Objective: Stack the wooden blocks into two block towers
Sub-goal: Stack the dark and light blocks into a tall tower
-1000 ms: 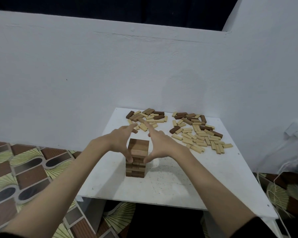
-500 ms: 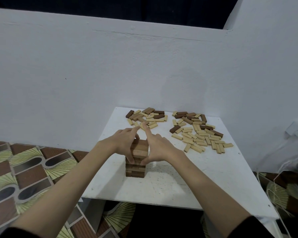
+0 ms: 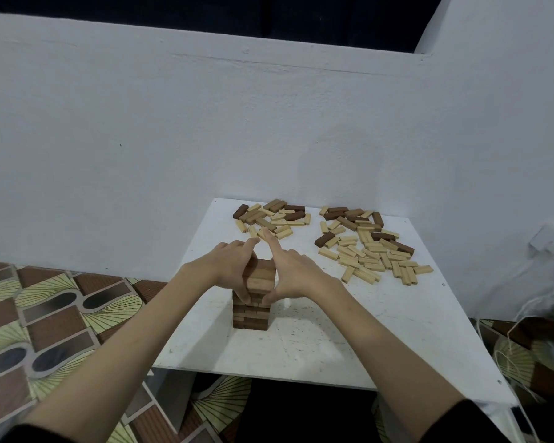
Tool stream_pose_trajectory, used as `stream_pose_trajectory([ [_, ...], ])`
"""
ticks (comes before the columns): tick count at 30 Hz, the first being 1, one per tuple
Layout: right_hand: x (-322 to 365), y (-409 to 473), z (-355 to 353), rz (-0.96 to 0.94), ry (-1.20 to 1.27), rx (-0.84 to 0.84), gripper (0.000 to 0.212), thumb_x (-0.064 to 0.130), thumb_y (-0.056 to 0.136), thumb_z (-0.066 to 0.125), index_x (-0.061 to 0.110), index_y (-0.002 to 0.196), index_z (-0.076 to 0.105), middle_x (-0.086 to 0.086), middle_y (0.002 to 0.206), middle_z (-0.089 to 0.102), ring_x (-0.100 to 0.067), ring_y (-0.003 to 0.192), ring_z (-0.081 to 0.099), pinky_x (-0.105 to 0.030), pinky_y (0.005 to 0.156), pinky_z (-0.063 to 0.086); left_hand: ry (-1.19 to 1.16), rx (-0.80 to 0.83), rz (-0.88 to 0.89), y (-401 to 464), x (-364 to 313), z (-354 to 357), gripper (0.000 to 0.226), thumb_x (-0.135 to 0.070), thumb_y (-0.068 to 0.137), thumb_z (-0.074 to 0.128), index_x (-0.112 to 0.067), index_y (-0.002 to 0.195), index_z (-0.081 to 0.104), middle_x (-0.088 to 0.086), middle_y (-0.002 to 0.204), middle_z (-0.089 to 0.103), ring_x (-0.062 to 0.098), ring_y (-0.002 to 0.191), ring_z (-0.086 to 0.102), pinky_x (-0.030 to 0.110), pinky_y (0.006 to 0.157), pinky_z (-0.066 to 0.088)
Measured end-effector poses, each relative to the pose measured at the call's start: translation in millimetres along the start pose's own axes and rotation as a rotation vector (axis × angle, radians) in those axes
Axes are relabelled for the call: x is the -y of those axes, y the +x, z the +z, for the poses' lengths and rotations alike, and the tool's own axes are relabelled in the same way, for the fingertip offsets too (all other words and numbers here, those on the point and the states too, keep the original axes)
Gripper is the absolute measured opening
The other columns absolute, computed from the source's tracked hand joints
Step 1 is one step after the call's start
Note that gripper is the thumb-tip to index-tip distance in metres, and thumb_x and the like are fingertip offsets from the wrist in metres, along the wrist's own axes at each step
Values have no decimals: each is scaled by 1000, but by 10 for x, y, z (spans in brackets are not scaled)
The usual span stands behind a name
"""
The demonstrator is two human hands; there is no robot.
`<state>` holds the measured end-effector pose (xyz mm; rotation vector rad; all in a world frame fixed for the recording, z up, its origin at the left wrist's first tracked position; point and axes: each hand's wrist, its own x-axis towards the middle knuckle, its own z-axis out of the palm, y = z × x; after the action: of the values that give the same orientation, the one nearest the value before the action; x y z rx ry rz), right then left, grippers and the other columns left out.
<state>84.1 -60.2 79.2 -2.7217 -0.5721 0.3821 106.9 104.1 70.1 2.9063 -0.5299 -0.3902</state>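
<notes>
A short tower of brown wooden blocks (image 3: 259,276) stands on the white table (image 3: 333,340), left of its middle. My left hand (image 3: 229,266) presses flat against the tower's left side, fingers straight and pointing away, thumb down its front. My right hand (image 3: 293,276) presses against the tower's right side the same way, index finger stretched forward. Two heaps of loose blocks lie at the table's far side: a smaller one (image 3: 274,220) behind the tower and a larger one (image 3: 370,246) to the right, both mixing pale and dark pieces.
A white wall rises right behind the table. Patterned brown and green flooring (image 3: 45,314) lies to the left. White cords and a plug fitting (image 3: 550,241) sit by the table's right edge, with a bundle of stuff below them.
Both hands have closed in from either side onto the top of the tower and now squeeze it between them. The block heaps have not moved.
</notes>
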Motion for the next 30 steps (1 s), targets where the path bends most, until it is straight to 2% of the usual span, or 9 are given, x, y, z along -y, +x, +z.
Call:
stream_pose_trajectory([
  [2,-32,25,30,11,25,-17,139,38,61,88,39,144,-24,-14,125,51,-32,109,50,-42,89,46,10,2,-1,-5,0,4,129,-44,54,87,-20,148,3,0,140,41,25,132,32,38,111,27],
  [6,-91,11,74,8,45,-37,148,44,56,89,39,141,-31,-14,126,49,-30,110,49,-42,89,45,60,-12,18,-25,-31,21,134,-50,52,86,-17,149,-1,1,145,35,22,138,24,37,114,19],
  [11,-130,16,143,14,69,-52,150,43,56,90,44,135,-38,-14,125,50,-30,107,50,-43,89,46,96,-28,22,-29,-72,21,135,-52,52,85,-16,149,-2,4,145,35,23,138,24,37,115,18],
  [16,-140,25,150,14,128,-48,147,38,58,89,48,133,-37,-11,121,52,-29,106,52,-46,91,47,98,-22,25,-41,-90,6,131,-49,55,85,-17,149,-2,6,143,38,23,136,28,36,114,18],
  [25,-138,19,135,-11,155,-47,143,33,64,87,40,139,-34,-10,113,56,-26,96,55,-41,85,48,108,-13,28,-53,-137,-16,126,-45,60,84,-17,148,-1,5,134,46,22,129,36,34,110,24],
  [30,-134,20,140,-6,140,-47,145,35,61,88,43,137,-36,-11,118,55,-28,101,54,-43,89,47,97,-8,23,-71,-151,-32,126,-44,60,84,-17,149,-2,4,136,45,21,130,33,33,110,22],
])
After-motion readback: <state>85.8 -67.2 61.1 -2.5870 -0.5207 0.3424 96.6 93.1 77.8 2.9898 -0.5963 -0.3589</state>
